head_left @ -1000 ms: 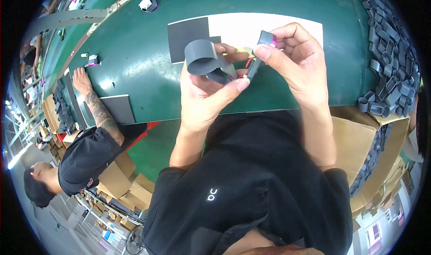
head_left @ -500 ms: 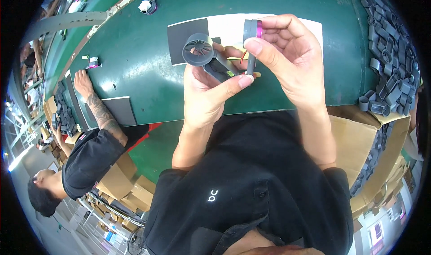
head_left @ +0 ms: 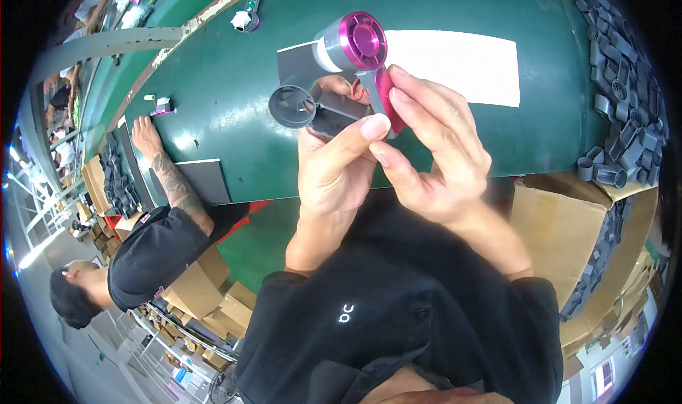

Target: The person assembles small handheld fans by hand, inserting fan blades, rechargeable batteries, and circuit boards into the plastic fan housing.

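Note:
My left hand is closed around a dark grey plastic housing with an open round barrel and a handle-like arm. Its thumb also presses on the lower end of a second piece. This is a magenta and grey fan-like part, with a spoked magenta ring on its round head and a magenta strip along its handle. My right hand pinches that handle between the fingertips and thumb. The two pieces lie side by side, their handles close together. Short red wires show between them; where they end is hidden.
Beneath my hands are a white sheet and a black pad on the green table. Grey plastic rings are heaped at right, above an open cardboard box. At left, a co-worker's hand rests on the table.
My right hand has turned the magenta part so its spoked face shows, and shifted its grip down to the handle, nearer my left hand. The grey housing has tilted and moved slightly left.

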Motion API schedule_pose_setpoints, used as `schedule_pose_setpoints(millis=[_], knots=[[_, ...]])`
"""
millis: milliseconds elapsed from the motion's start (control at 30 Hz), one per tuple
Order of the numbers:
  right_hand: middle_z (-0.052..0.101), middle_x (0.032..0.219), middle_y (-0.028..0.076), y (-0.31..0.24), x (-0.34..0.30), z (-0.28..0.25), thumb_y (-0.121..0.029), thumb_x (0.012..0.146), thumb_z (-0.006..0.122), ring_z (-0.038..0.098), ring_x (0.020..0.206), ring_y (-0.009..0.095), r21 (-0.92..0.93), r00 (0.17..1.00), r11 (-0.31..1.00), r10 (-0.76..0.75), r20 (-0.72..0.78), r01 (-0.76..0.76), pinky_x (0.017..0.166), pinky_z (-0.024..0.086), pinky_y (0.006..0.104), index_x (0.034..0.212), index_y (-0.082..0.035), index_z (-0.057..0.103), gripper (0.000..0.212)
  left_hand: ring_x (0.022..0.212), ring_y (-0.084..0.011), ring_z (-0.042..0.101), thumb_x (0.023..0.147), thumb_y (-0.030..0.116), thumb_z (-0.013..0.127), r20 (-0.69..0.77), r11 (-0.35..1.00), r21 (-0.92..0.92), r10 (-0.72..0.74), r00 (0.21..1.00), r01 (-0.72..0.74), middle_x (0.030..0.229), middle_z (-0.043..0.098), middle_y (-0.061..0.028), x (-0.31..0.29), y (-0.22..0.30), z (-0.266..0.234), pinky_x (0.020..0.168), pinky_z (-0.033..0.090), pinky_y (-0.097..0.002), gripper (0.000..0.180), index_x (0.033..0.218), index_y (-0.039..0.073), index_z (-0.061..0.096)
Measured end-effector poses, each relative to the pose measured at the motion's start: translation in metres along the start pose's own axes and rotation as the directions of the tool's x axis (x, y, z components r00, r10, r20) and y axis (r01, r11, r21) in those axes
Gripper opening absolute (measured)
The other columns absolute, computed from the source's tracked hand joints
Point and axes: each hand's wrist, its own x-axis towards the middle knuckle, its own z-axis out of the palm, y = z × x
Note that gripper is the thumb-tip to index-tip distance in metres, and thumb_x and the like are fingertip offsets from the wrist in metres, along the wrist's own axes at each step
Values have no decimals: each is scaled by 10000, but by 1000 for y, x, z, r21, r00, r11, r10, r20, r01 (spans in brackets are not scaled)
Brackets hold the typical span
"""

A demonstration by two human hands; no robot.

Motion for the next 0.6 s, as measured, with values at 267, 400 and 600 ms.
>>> schedule_pose_setpoints(millis=[267,400,600], knots=[[708,1218,220,-3,2,2,-76,758,865,713,1046,350,6,995,998,-68,-77,69,861,599,391,1168,54,699,461,1047,-238,679,881,-7,704,86,980,-159,-108,990,121,1167,639,-125,-4,0,-14,929,583,-410,508,1338,44,488],[643,1300,269,-1,-6,-1,-112,844,847,675,1148,383,55,999,998,-38,-27,39,935,578,425,1325,35,561,578,1061,-288,691,898,17,681,142,965,-200,-142,980,169,1207,631,-174,-4,-3,-15,953,585,-445,538,1384,23,449],[611,1317,276,4,-7,-2,-96,853,835,660,1171,365,90,997,993,-74,-31,76,972,558,434,1376,20,466,651,1108,-370,693,880,-3,691,149,929,-292,-191,970,228,1234,622,-206,-1,-3,-14,994,577,-501,530,1359,19,465]])
